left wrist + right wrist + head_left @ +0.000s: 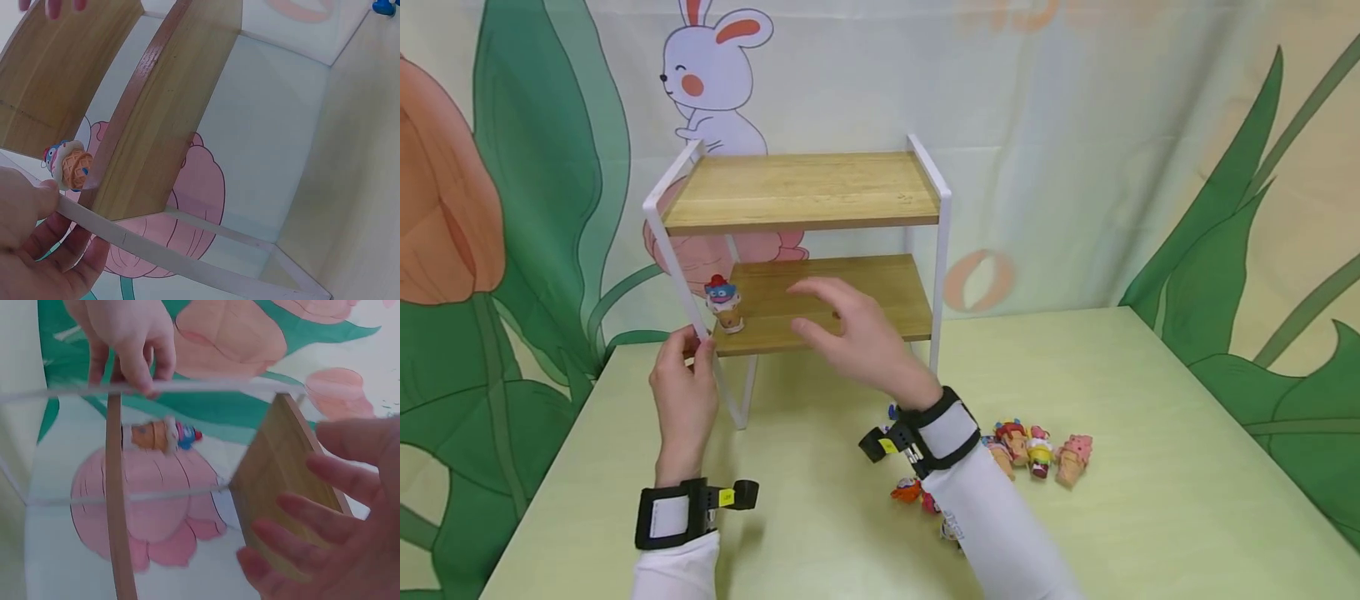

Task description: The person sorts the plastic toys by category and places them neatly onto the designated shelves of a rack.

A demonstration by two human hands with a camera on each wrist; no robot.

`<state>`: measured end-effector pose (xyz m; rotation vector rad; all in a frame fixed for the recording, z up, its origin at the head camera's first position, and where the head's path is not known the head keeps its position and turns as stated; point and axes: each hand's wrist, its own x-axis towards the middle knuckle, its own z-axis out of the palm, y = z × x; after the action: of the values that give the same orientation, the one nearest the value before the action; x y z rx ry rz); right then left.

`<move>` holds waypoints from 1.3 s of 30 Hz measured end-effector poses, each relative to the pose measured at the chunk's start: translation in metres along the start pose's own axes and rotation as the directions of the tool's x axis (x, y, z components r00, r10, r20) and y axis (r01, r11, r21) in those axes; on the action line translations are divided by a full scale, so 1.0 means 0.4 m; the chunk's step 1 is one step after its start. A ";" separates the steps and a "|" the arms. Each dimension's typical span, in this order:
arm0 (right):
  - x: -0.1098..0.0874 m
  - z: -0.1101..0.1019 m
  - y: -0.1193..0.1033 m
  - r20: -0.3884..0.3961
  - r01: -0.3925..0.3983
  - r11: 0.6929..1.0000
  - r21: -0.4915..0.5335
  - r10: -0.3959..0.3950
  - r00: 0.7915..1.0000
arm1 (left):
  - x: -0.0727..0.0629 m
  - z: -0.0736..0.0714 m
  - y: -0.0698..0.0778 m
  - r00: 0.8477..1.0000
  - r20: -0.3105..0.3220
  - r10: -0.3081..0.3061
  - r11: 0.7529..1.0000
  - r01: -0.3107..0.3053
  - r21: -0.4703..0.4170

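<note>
A two-tier shelf point(805, 192) with wooden boards and a white frame stands on the table. My left hand point(685, 392) pinches its front left post at the lower board, thumb on one side and fingers on the other, as the left wrist view also shows. On the left end of the lower board point(835, 300) an ice-cream-cone figurine point(726, 307) with a blue face and red top stands upright. In front of that board my right hand point(865, 337) hovers to the figurine's right, fingers spread and apart from it, holding nothing.
Several cone figurines point(1041, 452) lie on the table point(1187, 400) to the right of the shelf. More small figurines, among them an orange one point(906, 490), lie partly hidden by my right forearm. A printed curtain point(1060, 150) hangs behind the shelf.
</note>
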<state>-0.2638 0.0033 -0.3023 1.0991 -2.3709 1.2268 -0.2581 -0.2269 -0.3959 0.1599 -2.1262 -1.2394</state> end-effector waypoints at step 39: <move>-0.324 -0.291 0.215 0.096 -0.425 0.882 -0.202 0.450 0.888 | -0.003 0.002 0.002 1.000 0.000 0.001 1.000 -0.001 0.011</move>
<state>-0.2507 0.1911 -0.3499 0.6260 -2.8818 1.0612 -0.2578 -0.2254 -0.3962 0.1634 -2.1329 -1.2266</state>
